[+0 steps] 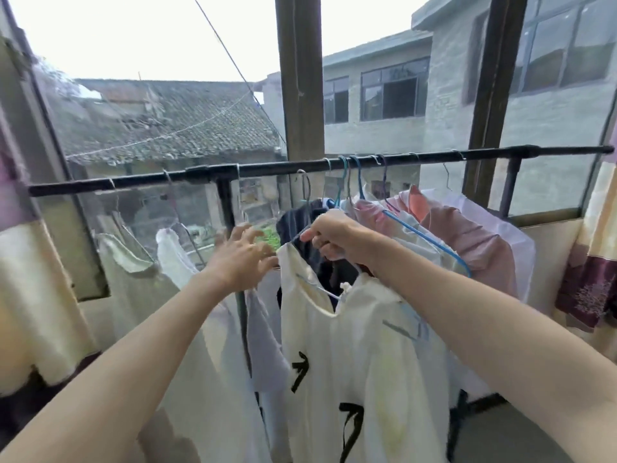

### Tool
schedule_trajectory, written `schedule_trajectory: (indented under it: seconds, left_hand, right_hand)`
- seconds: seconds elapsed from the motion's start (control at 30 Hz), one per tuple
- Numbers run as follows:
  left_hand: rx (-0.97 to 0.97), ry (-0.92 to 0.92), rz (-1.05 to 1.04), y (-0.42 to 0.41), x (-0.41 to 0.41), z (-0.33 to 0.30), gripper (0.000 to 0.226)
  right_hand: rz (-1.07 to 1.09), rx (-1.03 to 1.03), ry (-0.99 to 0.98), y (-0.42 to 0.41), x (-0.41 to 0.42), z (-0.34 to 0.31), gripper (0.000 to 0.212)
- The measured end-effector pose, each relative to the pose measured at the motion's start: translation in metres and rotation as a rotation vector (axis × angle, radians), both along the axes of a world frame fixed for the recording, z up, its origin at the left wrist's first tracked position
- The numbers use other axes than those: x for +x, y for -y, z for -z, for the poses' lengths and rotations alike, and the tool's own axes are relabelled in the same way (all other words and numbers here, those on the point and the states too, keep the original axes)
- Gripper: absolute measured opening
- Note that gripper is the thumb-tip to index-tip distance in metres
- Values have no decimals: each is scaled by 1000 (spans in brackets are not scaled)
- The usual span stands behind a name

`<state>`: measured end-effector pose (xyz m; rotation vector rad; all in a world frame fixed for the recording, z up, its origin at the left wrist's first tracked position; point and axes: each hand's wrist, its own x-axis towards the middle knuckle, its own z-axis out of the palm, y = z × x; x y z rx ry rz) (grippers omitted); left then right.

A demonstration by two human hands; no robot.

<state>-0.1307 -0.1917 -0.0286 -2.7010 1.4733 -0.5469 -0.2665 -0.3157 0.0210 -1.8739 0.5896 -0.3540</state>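
— What does the right hand have?

— The right hand [334, 235] is curled round the top of a pale wire hanger [319, 288], with its fingers closed on the wire. The hook is hidden in the fist.

— And on the hanger?

— A white garment with black marks [350, 362], hanging below the middle of the black rail [267, 168].

— The left hand?

— The left hand [240, 259] has its fingers spread at the garment's left shoulder. That edge is blurred, so I cannot quite tell whether the fingertips touch the cloth.

— What's around them?

— A dark garment [297, 222] hangs just behind the right hand. Toward the rail's right end pink clothes [467, 235] crowd together, with a blue hanger [430, 238] lying across them. Toward the left end two pale pieces [173, 255] hang on wire hangers. A patterned curtain [594, 262] hangs beyond the right end.
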Motion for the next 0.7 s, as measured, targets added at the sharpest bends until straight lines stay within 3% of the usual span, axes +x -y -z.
schedule_trajectory:
  seconds: [0.27,0.5,0.7]
  left_hand:
    - [-129,-180,18,-10,32,-3,44]
    - [-196,-151,112,-12,45,0,38]
    - [-260,-114,160,-9,53,5,36]
  right_hand:
    - [82,-231,127,2,89,-36,32]
    - [83,-132,102,16,137,-4,18]
    - [17,-111,100,25,141,9,27]
